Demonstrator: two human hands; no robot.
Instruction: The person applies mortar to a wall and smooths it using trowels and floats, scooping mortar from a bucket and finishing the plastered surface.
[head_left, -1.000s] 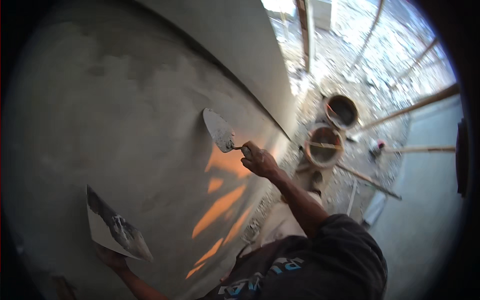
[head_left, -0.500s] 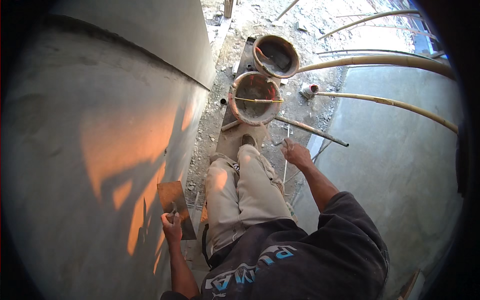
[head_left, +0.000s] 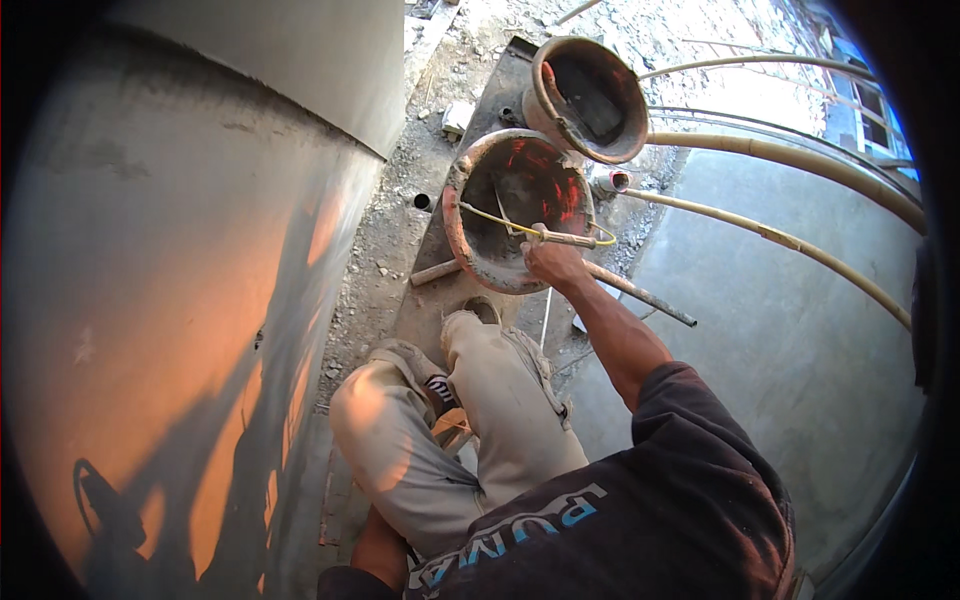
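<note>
In the head view, right hand (head_left: 552,262) at the near side of the nearer bucket (head_left: 456,215), curled and seemingly clamped on a trowel (head_left: 506,213); of that trowel, only a pale, narrow sliver of blade in sight, slanting over the bucket's hollow; across the mouth, a yellow rope handle (head_left: 488,214) with a tubular grip (head_left: 567,239), right by the knuckles, touching or merely in line, cannot tell which; left forearm (head_left: 378,548) down beside the left thigh, left hand out of sight, well apart from the right; cannot tell its hold or anything in it.

As for progress, judged from surfaces alone: grey coat already over most of the plastered wall (head_left: 190,250), fairly even across the sunlit stretch; darker, rougher patches below the ledge (head_left: 270,95), perhaps left to be smoothed, perhaps only damp or shaded; inside the nearer bucket, grey-smeared walls and a dark bottom, apparently well below full, too dim to gauge exactly; in the farther bucket (head_left: 627,125), pressed close behind, likewise a dark, low bottom; beneath both, a long board (head_left: 425,305); no finish to be confirmed from here.
</note>
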